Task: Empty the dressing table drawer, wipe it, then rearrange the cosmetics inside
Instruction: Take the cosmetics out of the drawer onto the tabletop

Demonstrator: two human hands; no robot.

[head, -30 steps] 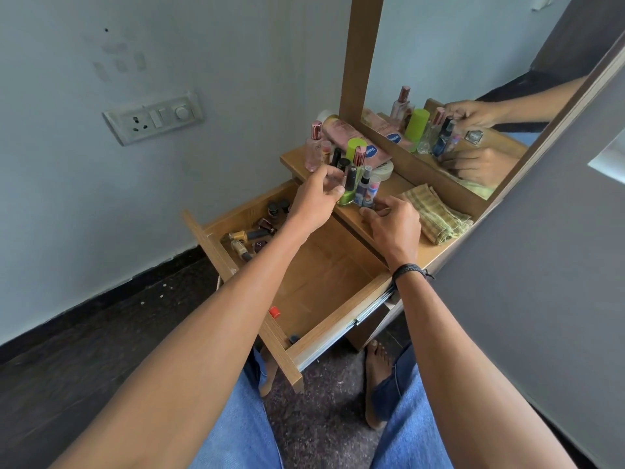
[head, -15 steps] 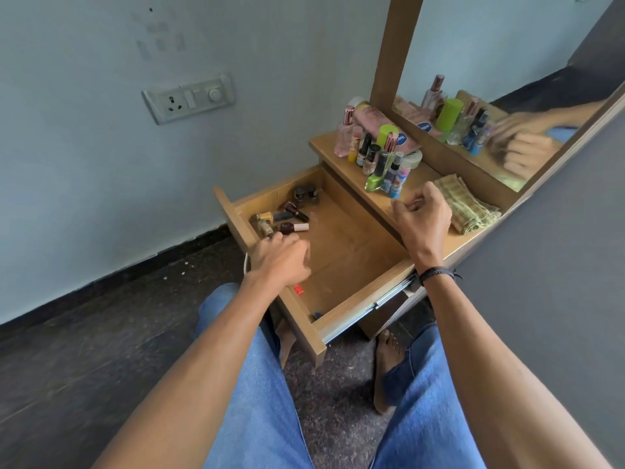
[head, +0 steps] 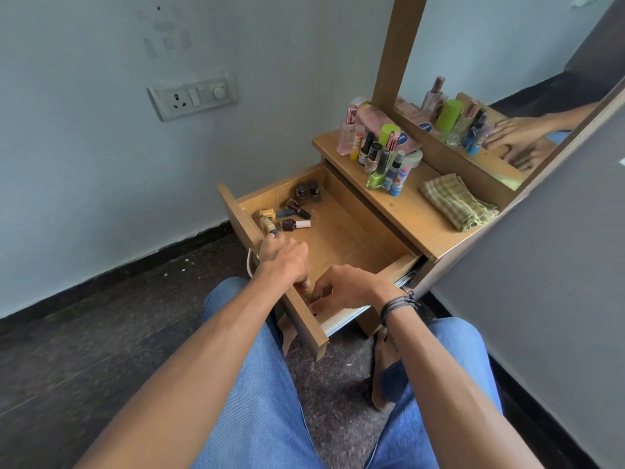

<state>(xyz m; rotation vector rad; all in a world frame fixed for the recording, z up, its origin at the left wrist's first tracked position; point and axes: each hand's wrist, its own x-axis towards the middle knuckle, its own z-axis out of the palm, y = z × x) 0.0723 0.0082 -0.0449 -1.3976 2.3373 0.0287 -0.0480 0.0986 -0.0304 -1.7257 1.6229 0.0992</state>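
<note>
A home bedroom corner: wooden dressing table point(head: 399, 211) with mirror point(head: 507, 79), cosmetics point(head: 378, 154), wall socket point(head: 192, 98).

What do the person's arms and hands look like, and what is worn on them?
Both arms are bare as far as the picture shows; no sleeves are visible. The left hand wears nothing that can be seen: no ring, no watch. The right hand has a dark band of thin cords around the wrist, with a small knot or loose end on the outer side. No gloves.
</note>
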